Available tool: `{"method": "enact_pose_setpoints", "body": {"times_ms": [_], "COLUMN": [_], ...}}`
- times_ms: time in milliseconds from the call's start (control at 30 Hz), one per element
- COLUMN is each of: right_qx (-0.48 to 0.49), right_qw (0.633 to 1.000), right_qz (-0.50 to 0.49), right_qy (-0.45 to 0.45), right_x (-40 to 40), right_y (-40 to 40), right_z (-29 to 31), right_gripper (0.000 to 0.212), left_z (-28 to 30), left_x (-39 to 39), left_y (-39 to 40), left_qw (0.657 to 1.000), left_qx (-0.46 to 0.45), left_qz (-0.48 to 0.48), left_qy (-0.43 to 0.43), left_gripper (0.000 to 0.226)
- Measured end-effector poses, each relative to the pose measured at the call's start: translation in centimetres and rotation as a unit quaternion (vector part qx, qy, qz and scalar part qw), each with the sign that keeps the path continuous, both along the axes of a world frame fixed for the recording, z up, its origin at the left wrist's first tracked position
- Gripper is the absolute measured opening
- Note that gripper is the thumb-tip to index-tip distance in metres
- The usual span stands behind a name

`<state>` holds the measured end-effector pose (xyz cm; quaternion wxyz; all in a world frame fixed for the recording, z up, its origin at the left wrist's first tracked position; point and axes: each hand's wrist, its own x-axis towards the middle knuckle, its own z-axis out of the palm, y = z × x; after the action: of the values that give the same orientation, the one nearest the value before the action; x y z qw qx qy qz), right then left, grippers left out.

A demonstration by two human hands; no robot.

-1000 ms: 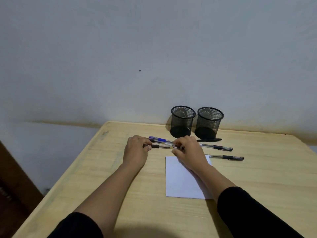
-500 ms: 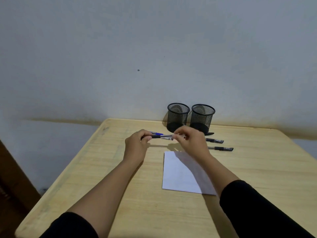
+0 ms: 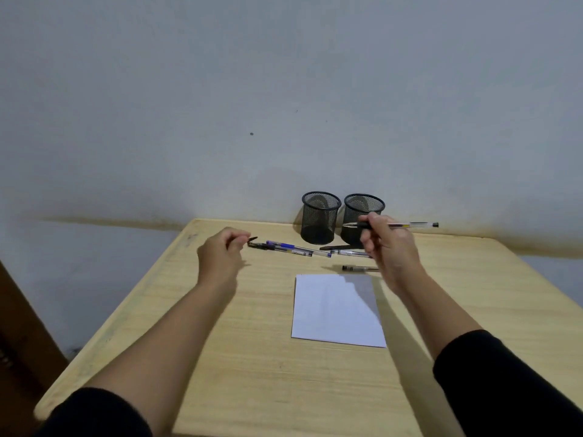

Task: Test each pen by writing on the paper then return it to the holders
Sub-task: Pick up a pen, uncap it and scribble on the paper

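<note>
My right hand point(image 3: 389, 247) is raised in front of the right mesh holder point(image 3: 363, 205) and grips an uncapped clear pen point(image 3: 410, 225), its tip pointing left. My left hand point(image 3: 220, 255) hovers over the table's left side, fingers curled around a small black pen cap point(image 3: 253, 239). A white sheet of paper point(image 3: 334, 310) lies flat between my forearms. Several capped pens lie behind it: a black-gripped one point(image 3: 263, 246), a blue one point(image 3: 293, 246), and others point(image 3: 358, 268) partly hidden by my right hand. The left mesh holder point(image 3: 320, 217) looks empty.
The wooden table point(image 3: 252, 357) stands against a grey wall, the two holders at its back edge. A black pen or cap point(image 3: 334, 247) lies at the foot of the holders. The table's left edge drops to a dark floor area.
My hands have pulled apart: the cap came off the pen. My right hand has carried the pen up and to the right; my left hand keeps the cap.
</note>
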<state>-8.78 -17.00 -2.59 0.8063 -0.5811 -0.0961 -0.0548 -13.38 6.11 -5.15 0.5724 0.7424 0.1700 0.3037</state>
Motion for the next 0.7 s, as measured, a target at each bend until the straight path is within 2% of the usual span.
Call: {"method": "enact_pose_setpoints", "body": {"times_ms": [200, 333, 400, 500, 633, 700], "right_qx": [-0.061, -0.094, -0.063, -0.032, -0.074, -0.083], "right_qw": [0.997, 0.993, 0.991, 0.984, 0.977, 0.971], "right_qz": [0.056, 0.058, 0.064, 0.085, 0.126, 0.150], "right_qy": [0.004, 0.045, 0.096, 0.150, 0.157, 0.165], "right_x": [-0.5, -1.2, -1.7, -2.2, -2.7, -2.9], "right_y": [1.5, 2.2, 2.5, 2.6, 1.5, 0.7], "right_z": [-1.4, -3.2, -4.3, -5.1, -5.3, -5.4], "right_gripper": [0.019, 0.018, 0.018, 0.017, 0.018, 0.019], "left_z": [-1.8, -4.4, -5.5, -5.4, -4.7, -4.3], "left_x": [-0.1, 1.4, 1.7, 1.5, 0.7, -0.2], "left_y": [-2.1, -1.3, -1.0, -1.1, -1.9, -3.1], "left_qw": [0.982, 0.956, 0.948, 0.948, 0.947, 0.951], "left_qx": [0.125, 0.225, 0.254, 0.267, 0.293, 0.279], "left_qz": [-0.132, -0.122, -0.107, -0.106, -0.084, -0.106], "left_qy": [0.057, 0.141, 0.157, 0.139, 0.098, 0.085], "left_gripper": [0.019, 0.014, 0.014, 0.014, 0.020, 0.018]}}
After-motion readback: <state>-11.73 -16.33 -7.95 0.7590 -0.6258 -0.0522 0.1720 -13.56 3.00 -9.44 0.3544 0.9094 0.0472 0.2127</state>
